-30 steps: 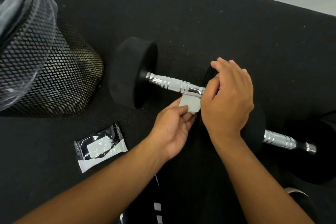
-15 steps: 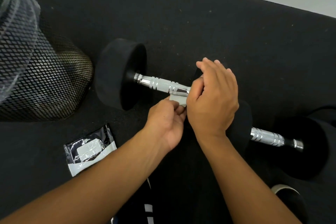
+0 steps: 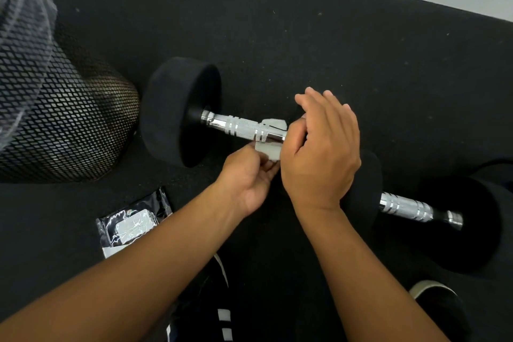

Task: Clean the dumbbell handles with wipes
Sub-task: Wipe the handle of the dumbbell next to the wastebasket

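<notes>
The black floor [image 3: 333, 36] carries everything here: a mesh bin [image 3: 63, 125] at the left, and two dumbbells lying end to end. The nearer dumbbell [image 3: 177, 111] lies in the middle, its chrome handle [image 3: 244, 128] ridged and shiny between black rubber ends; the second dumbbell [image 3: 458, 219] lies to the right, its handle bare.

A second ago the white wipe [image 3: 270, 144] hung only below the bar; now it is looped under it, with one end showing behind the handle and the other below. That suggests the wrapping step is nearly done and rubbing along the bar comes next, with the second handle still to do.

The right hand [image 3: 322, 153] covers the right end of the handle, fingers bent over it and thumb pressing the wipe. The left hand [image 3: 249, 175] pinches the wipe's lower end just below the bar.

A wipes packet [image 3: 133, 222] lies on the floor beside the left forearm.
</notes>
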Motion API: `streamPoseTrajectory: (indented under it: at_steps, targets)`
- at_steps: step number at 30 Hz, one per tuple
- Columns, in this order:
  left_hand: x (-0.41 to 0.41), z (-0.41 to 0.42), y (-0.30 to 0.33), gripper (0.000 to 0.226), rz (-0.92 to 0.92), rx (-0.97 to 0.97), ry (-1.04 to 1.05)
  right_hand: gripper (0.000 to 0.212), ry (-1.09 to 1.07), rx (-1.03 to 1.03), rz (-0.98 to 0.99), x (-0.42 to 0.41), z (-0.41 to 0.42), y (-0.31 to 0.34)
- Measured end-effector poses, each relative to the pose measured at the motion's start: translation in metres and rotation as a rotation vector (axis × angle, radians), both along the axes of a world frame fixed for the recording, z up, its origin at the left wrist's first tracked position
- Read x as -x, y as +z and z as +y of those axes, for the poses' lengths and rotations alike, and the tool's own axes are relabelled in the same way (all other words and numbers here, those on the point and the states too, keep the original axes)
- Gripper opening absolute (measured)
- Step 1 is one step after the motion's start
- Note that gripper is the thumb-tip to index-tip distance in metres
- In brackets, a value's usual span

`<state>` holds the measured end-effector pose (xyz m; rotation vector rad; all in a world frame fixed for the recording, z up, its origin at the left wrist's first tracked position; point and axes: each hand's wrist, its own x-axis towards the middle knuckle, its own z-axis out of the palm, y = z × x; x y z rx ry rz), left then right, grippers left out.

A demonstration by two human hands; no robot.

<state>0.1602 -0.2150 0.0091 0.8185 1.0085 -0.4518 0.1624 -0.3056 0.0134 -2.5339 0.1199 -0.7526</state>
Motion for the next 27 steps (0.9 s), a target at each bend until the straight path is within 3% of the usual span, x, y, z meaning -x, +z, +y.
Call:
streamPoseTrajectory:
  at_steps: [9,19,21,25,27]
  targets:
    - [-0.011,0.003,-0.007,0.042,-0.09,0.071,-0.014,0.032,-0.009,-0.005,-0.018,0.004,0.002,-0.002]
    - [0.029,0.011,0.014,0.046,-0.147,-0.01,-0.085,0.031,-0.006,-0.017,-0.018,0.001,0.001,-0.001]
    - [0.041,0.019,0.029,0.049,-0.333,-0.251,-0.164,0.031,0.004,-0.01,-0.004,0.002,0.0,0.0]
    - [0.036,0.047,0.042,0.055,-0.824,-1.397,-0.474,0.03,0.0,-0.024,-0.017,0.002,0.001,0.001]
    - [0.024,0.055,0.034,0.067,-0.945,-1.634,-0.731,0.031,-0.001,-0.025,-0.021,0.002,0.001,0.001]
